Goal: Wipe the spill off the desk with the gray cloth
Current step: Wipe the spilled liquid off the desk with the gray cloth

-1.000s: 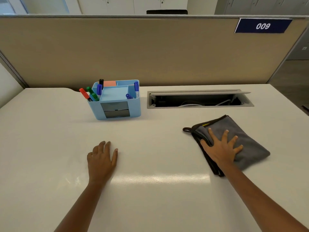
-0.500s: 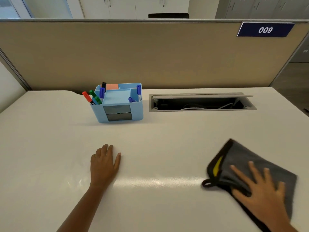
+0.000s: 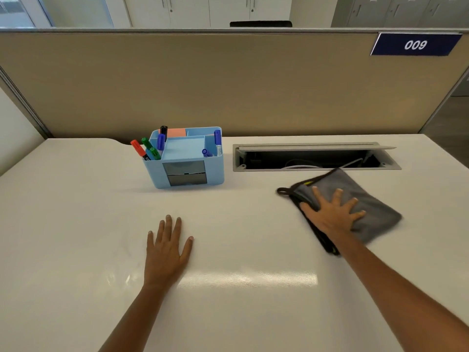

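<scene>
The gray cloth [image 3: 375,207], folded, with a black edge and a loop at its left corner, lies on the white desk [image 3: 76,212] at the right, just in front of the cable opening. My right hand [image 3: 332,217] presses flat on the cloth's near-left part with its fingers spread. My left hand [image 3: 166,252] rests palm down on the bare desk in the middle, fingers apart, holding nothing. Faint wet streaks [image 3: 121,276] shine on the desk just left of my left wrist.
A light blue desk organizer [image 3: 187,174] with coloured markers stands at the back centre. To its right is an open cable opening [image 3: 314,158] with its lid raised. A beige partition [image 3: 228,85] closes off the back of the desk.
My right hand has pushed the cloth away from me and to the left, from the near right corner back up to the cable opening. My left hand stays flat in place.
</scene>
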